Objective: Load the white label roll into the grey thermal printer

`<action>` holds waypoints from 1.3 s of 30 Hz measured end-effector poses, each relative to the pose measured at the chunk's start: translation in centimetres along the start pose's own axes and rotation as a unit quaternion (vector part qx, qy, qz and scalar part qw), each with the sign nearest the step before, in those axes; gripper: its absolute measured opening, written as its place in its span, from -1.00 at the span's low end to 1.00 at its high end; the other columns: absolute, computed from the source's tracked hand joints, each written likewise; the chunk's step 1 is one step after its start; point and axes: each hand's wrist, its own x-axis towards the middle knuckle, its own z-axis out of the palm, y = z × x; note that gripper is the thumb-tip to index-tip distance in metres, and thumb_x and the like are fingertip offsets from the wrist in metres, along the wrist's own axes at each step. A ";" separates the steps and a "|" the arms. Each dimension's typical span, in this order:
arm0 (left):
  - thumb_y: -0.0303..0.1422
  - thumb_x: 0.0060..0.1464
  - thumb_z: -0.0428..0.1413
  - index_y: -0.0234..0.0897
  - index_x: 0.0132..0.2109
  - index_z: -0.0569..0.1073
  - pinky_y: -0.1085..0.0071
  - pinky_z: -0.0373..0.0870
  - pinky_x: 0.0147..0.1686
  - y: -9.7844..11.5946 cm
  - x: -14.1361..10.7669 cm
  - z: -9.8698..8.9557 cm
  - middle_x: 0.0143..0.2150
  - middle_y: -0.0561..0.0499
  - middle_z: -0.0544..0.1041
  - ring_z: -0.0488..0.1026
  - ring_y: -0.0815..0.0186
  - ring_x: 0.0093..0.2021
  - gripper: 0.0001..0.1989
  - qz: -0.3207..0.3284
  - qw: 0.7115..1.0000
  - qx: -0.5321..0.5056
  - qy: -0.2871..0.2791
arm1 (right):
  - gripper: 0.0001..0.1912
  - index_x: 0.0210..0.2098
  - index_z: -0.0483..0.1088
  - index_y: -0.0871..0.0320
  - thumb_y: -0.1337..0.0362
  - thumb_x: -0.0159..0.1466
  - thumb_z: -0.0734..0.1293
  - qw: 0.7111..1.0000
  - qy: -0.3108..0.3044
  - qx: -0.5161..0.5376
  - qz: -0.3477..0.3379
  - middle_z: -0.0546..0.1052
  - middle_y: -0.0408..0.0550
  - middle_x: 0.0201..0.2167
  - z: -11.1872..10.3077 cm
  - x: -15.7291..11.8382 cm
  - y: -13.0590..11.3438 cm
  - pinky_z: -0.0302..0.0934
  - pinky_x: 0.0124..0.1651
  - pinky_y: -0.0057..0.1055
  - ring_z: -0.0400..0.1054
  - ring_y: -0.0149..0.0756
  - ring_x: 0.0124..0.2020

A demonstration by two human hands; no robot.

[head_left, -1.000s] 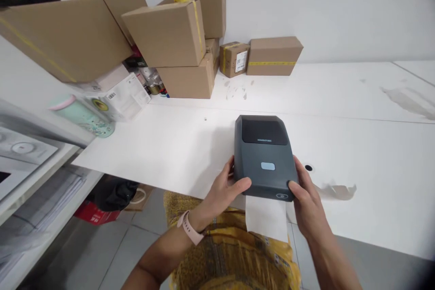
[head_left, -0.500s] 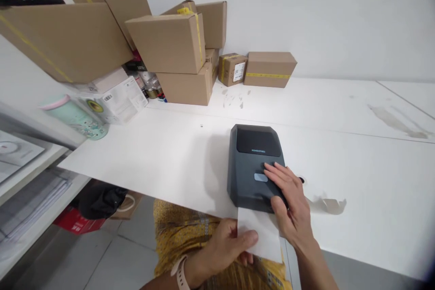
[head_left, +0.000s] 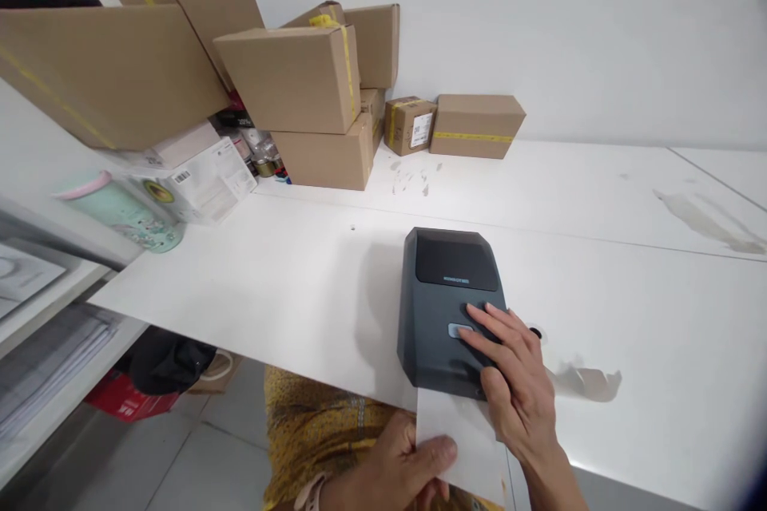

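Fingers of the left hand (head_left: 399, 467) pinch thin, flexible paper (head_left: 464, 431); those of the right hand (head_left: 527, 399) spread over the printer (head_left: 428, 351), one at its button (head_left: 454, 330). The casing appears rigid, smooth and moderately heavy; grip both sides. It sits at the near edge of the surface (head_left: 288, 279), paper end toward the person, long axis toward the wall (head_left: 587, 40).

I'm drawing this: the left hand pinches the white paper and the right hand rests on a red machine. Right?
The machine isn't red; the head view shows it's dark blue-grey. The left hand does pinch the white paper, and the right hand rests on the machine.
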 end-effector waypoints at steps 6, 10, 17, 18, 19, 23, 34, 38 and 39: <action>0.27 0.17 -0.01 -0.22 -0.54 0.34 0.39 0.18 -0.45 1.8 -1.3 -2.2 -0.58 0.05 0.33 0.30 0.33 -0.51 -0.35 0.080 0.992 0.039 0.086 | -0.62 0.10 0.49 -0.20 -0.05 0.46 0.15 0.982 -0.025 -0.181 -0.042 0.58 -0.15 0.17 -1.7 1.9 -2.2 -0.26 0.46 0.22 0.33 0.07 0.29; 0.18 0.26 -0.01 -0.23 -0.46 0.47 0.39 0.22 -0.45 2.7 -1.8 -3.6 -0.57 0.03 0.39 0.32 0.32 -0.53 -0.39 0.141 0.971 0.041 0.187 | -0.69 -0.01 0.52 -0.14 -0.07 0.44 0.23 0.981 -0.052 -0.175 -0.071 0.60 -0.17 0.14 -1.9 2.8 -2.1 -0.30 0.48 0.20 0.34 0.10 0.31; -0.14 0.30 0.14 -0.04 0.22 0.47 0.11 0.29 0.28 2.6 -0.3 -2.7 0.27 -0.13 0.46 0.36 0.01 0.29 -0.61 0.300 0.886 0.104 0.339 | -0.70 0.11 0.46 -0.11 0.16 0.41 0.30 0.997 -0.027 -0.070 -0.012 0.40 -0.15 0.37 -0.3 0.0 -0.6 -0.17 0.48 0.18 0.16 0.06 0.44; -0.16 0.28 0.18 0.00 0.36 0.34 0.07 0.17 0.39 2.8 0.0 -2.3 0.43 -0.11 0.29 0.20 -0.02 0.43 -0.46 0.301 0.890 0.106 0.325 | -0.63 0.18 0.42 -0.12 0.18 0.40 0.30 0.999 -0.009 -0.043 0.014 0.30 -0.15 0.43 0.1 -0.8 -0.7 -0.10 0.46 0.18 0.12 0.07 0.46; -0.18 0.26 0.20 0.01 0.45 0.21 0.05 0.07 0.45 2.9 0.2 -2.0 0.52 -0.08 0.14 0.06 -0.03 0.51 -0.32 0.297 0.898 0.102 0.307 | -0.57 0.25 0.37 -0.13 0.19 0.40 0.28 0.999 0.013 -0.014 0.048 0.20 -0.15 0.49 0.5 -1.7 -0.7 -0.04 0.44 0.18 0.08 0.08 0.48; -0.20 0.30 0.18 0.01 0.54 -0.02 0.05 -0.09 0.53 3.3 0.2 -1.7 0.60 0.00 -0.05 -0.12 -0.01 0.58 -0.19 0.288 0.921 0.088 0.246 | -0.39 0.48 0.07 -0.10 0.05 0.47 0.13 0.977 0.083 0.064 0.184 0.02 -0.07 0.55 1.7 -4.4 -1.3 0.03 0.43 0.19 -0.04 0.10 0.53; -0.17 0.42 -0.02 -0.01 0.56 -0.12 0.07 -0.14 0.55 3.0 0.4 -1.6 0.62 0.02 -0.16 -0.17 0.02 0.59 -0.30 0.356 0.901 0.088 0.230 | -0.22 0.53 -0.15 -0.20 -0.30 0.42 -0.08 0.973 -0.017 0.085 0.215 -0.15 -0.09 0.59 0.1 -3.3 -2.3 -0.15 0.46 0.35 -0.27 0.19 0.58; -0.16 0.42 0.00 -0.02 0.56 -0.13 0.06 -0.14 0.55 3.0 0.4 -1.4 0.62 0.01 -0.15 -0.17 0.01 0.59 -0.28 0.356 0.903 0.072 0.231 | -0.23 0.53 -0.16 -0.19 -0.29 0.43 -0.07 0.979 -0.023 0.071 0.191 -0.14 -0.08 0.59 0.0 -3.4 -2.0 -0.12 0.43 0.39 -0.24 0.22 0.57; -0.15 0.41 0.00 -0.03 0.56 -0.13 0.05 -0.13 0.55 3.1 0.3 -1.5 0.62 -0.01 -0.14 -0.16 -0.01 0.59 -0.28 0.355 0.903 0.070 0.231 | -0.22 0.53 -0.15 -0.18 -0.29 0.43 -0.07 0.979 -0.022 0.071 0.189 -0.14 -0.08 0.59 0.0 -3.4 -1.9 -0.11 0.44 0.39 -0.24 0.21 0.57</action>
